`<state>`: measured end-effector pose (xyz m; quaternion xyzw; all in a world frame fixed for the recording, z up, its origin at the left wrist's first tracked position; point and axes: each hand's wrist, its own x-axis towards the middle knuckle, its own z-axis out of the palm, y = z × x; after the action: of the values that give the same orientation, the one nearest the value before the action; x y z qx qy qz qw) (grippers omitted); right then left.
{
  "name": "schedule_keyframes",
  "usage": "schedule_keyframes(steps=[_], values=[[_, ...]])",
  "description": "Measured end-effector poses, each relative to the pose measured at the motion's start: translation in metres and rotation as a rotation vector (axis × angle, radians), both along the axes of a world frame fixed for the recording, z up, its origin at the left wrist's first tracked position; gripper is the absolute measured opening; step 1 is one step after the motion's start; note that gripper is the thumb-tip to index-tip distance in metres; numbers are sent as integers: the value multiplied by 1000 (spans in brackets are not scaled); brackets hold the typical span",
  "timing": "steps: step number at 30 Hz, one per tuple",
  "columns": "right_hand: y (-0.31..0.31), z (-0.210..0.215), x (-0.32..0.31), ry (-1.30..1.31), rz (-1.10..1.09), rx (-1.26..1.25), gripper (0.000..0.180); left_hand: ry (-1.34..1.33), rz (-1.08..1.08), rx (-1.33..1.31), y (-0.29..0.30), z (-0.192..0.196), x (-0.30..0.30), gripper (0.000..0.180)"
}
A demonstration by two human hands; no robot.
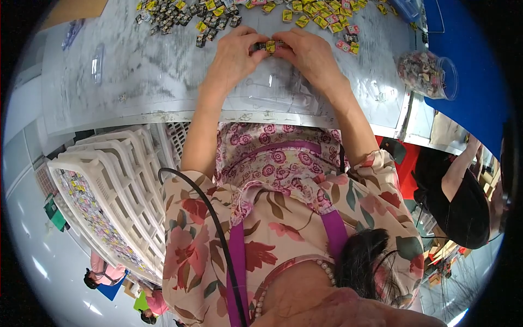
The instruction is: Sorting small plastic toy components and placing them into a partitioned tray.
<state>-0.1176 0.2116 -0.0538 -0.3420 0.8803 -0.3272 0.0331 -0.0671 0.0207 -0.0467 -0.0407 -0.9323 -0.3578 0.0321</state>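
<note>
My left hand (235,53) and my right hand (311,54) meet over the table, fingers pinched from both sides on a short row of small square packets (271,47). The packet in the middle is yellow; a dark one shows at the left fingertips and a pinkish one at the right. My fingers hide part of the row. Just beyond my left hand lies a pile of black-and-silver packets (173,16). Yellow packets (313,10) spread beyond my right hand, with a few pink ones (342,46) among them. Clear plastic pieces (283,101) rest on the table nearer me.
A clear jar (425,73) of small mixed pieces lies tipped at the table's right edge, beside a blue surface (474,71). Narrow clear cases (98,64) lie at the left. Below the table on my left stand stacked white baskets (117,174). Other people are nearby.
</note>
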Motion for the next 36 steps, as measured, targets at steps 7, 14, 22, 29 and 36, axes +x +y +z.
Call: schedule_keyframes(steps=[7,14,22,29,36], values=[[16,22,27,-64,-30,-54,25,-7,-39,72,12,19,22,26],[31,13,82,-98,-170,-134,29,62,-189,66,24,8,54,26],[34,-3,80,132,-162,-199,31,166,-77,88,30,-8,67,33],[44,10,84,117,-58,-89,36,157,-13,51,40,-7,95,36],[99,1,19,240,-462,-171,34,129,48,12,21,8,84,36]])
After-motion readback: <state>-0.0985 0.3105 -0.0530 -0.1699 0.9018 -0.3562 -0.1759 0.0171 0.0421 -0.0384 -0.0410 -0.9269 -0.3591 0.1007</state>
